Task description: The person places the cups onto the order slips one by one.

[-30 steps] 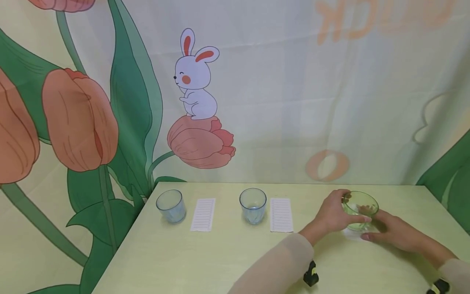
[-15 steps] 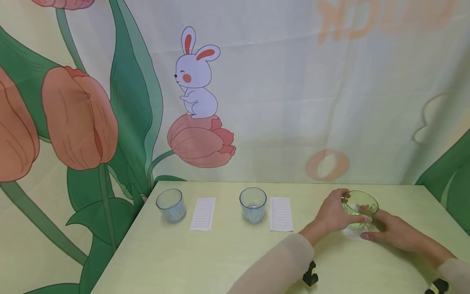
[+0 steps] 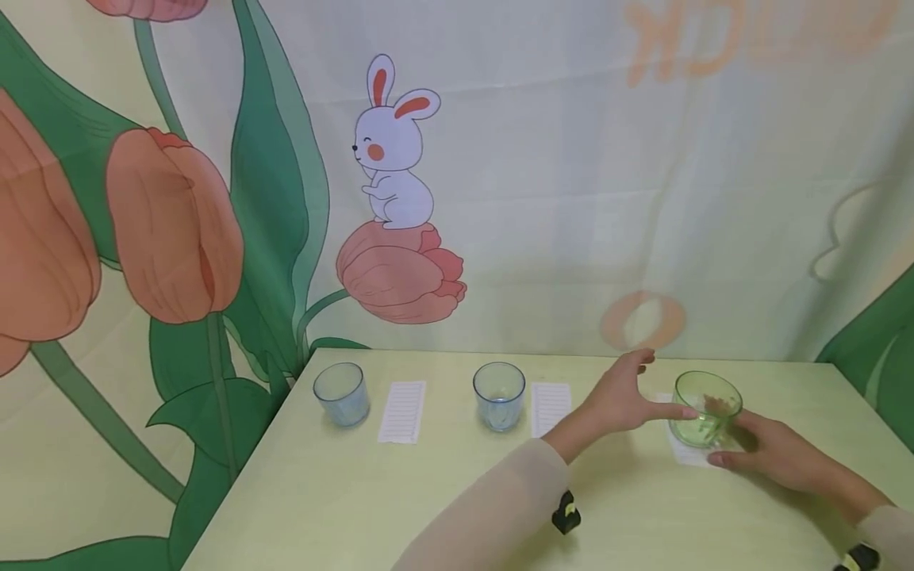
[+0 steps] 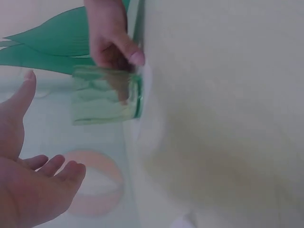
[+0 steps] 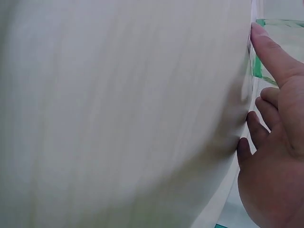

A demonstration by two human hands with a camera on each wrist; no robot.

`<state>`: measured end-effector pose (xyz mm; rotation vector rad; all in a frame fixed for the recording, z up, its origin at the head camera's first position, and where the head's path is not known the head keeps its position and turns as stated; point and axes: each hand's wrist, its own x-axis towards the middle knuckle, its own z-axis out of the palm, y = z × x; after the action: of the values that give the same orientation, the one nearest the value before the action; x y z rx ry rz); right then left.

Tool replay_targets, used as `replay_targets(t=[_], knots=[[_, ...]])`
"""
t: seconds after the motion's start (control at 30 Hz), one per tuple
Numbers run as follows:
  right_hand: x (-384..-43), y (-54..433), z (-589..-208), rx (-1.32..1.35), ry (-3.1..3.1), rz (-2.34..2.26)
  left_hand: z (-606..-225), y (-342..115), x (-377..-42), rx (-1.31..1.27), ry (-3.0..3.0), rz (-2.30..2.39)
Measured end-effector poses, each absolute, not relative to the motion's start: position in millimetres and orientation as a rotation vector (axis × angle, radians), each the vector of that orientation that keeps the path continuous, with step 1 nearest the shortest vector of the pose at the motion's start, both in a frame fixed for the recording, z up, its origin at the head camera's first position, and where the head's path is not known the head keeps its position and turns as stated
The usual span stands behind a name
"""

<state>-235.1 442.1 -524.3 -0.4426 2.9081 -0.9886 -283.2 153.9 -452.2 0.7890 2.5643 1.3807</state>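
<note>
Green glass: stands on white paper at the table's right. Risks a knock from the left hand, spread wide and empty; could tip under uneven pull from the right hand, curled round it, firmness hard to judge.

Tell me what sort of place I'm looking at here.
Likely a staged tabletop, perhaps for recording, though I can't be sure. A printed tulip-and-rabbit backdrop hangs behind a pale table, where two bluish glasses and a green glass are spaced in a row among white slips.
</note>
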Motion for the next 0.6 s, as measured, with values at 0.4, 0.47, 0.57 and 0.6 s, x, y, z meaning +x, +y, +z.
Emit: replay_targets(t=[0.4, 0.47, 0.57, 0.6], knots=[[-230, 446, -480, -0.424, 2.966, -0.837, -406, 57, -288, 0.927, 2.622, 1.258], [-227, 443, -467, -0.421, 2.984, -0.817, -398, 42, -286, 0.937, 2.641, 1.252], [-225, 435, -450, -0.423, 3.013, -0.827, -386, 20, -282, 0.95, 2.679, 1.243], [-224, 432, -445, -0.42, 3.02, -0.842, -382, 13, -281, 0.953, 2.69, 1.242]])
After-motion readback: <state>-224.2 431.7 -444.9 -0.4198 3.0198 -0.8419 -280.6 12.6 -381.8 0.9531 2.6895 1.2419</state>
